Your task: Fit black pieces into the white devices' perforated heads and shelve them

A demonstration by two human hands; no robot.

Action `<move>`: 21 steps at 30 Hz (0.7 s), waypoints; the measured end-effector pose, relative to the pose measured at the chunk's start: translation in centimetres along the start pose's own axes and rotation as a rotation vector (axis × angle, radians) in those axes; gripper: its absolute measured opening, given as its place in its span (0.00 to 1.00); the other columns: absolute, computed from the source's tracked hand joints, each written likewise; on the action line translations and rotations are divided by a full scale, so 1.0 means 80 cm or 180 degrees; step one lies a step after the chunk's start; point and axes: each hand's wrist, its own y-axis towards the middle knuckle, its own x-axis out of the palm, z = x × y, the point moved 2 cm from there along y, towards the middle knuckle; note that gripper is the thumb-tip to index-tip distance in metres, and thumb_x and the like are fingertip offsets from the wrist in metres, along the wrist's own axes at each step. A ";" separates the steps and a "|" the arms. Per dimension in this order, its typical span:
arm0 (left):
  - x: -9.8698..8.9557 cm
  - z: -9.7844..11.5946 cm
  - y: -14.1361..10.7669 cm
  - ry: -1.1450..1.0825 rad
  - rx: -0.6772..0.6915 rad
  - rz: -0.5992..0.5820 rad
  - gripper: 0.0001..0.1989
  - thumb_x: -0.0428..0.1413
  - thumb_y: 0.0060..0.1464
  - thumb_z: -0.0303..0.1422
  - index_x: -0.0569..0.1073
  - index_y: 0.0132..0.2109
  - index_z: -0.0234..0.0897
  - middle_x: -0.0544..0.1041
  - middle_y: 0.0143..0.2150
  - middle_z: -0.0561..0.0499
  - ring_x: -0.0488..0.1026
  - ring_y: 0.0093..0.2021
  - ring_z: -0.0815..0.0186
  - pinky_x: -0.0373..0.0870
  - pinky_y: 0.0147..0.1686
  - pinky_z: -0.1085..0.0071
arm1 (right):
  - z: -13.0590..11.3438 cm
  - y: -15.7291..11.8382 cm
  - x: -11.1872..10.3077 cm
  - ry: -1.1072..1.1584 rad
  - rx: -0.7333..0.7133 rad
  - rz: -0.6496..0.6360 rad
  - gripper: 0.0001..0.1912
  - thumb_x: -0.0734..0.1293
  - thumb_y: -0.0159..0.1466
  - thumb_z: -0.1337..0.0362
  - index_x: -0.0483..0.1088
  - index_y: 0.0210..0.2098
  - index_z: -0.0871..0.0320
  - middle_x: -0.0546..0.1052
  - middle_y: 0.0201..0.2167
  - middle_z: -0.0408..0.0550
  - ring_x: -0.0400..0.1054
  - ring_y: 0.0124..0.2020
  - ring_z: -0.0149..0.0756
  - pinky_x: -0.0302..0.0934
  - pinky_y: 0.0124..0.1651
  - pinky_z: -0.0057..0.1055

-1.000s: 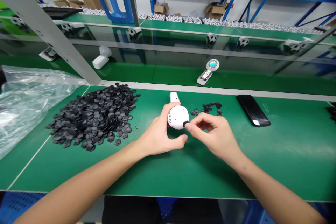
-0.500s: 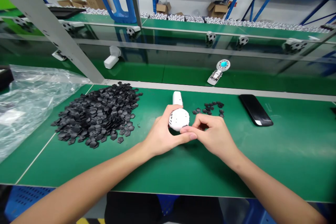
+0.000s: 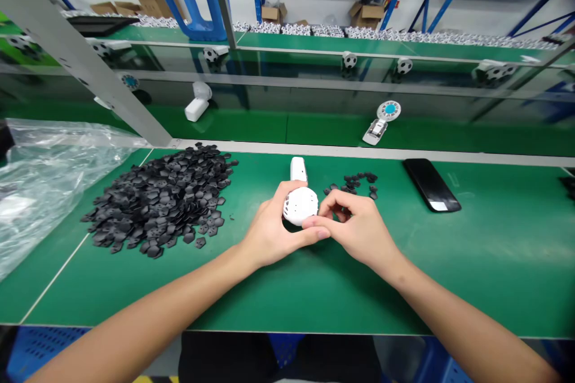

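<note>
A white handheld fan (image 3: 300, 206), with a round slotted head and a short handle pointing away, lies in my left hand (image 3: 274, 224). My left thumb and fingers wrap around the head. At the head's lower right rim, my right hand (image 3: 354, 218) is closed in a pinch, its thumb meeting my left thumb. Whatever lies between those right fingertips is hidden. Just beyond the right hand are several loose black pentagonal pieces (image 3: 359, 179). A large heap of the same black pieces (image 3: 166, 197) spreads to the left.
A black phone-like slab (image 3: 431, 185) rests on the right of the green table. Clear plastic film (image 3: 54, 161) covers the far left. Behind a pale rail, a green conveyor carries a white fan (image 3: 196, 105) and an opened fan (image 3: 380, 122). A slanted metal post (image 3: 99, 66) rises at left.
Fans on the conveyor have shifted right. My right fingers have curled in slightly at the rim; the dark bit seen under the fingertip before is now covered. The view has shifted slightly.
</note>
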 end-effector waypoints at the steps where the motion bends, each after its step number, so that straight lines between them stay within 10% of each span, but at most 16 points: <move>1: -0.002 0.000 0.002 0.0030 -0.0005 -0.0066 0.40 0.71 0.50 0.52 0.63 0.63 0.47 0.78 0.47 0.51 0.76 0.42 0.60 0.72 0.41 0.66 | -0.001 0.001 0.000 -0.0025 -0.0049 0.0020 0.17 0.79 0.60 0.53 0.73 0.26 0.55 0.73 0.23 0.39 0.57 0.25 0.31 0.51 0.29 0.32; 12: -0.018 0.004 0.006 0.0373 -0.0059 -0.0344 0.30 0.66 0.56 0.47 0.65 0.60 0.48 0.78 0.42 0.54 0.75 0.36 0.63 0.68 0.37 0.69 | 0.051 0.042 -0.065 -0.1047 -0.0305 0.0192 0.18 0.65 0.74 0.51 0.82 0.37 0.54 0.82 0.34 0.47 0.73 0.33 0.39 0.62 0.37 0.35; 21: -0.021 0.007 0.005 0.0311 -0.0221 -0.0393 0.30 0.65 0.58 0.47 0.64 0.62 0.49 0.79 0.41 0.53 0.76 0.36 0.62 0.70 0.35 0.69 | 0.077 0.048 -0.050 -0.1953 -0.0463 -0.0359 0.14 0.68 0.73 0.54 0.82 0.53 0.45 0.78 0.46 0.47 0.75 0.41 0.39 0.67 0.42 0.36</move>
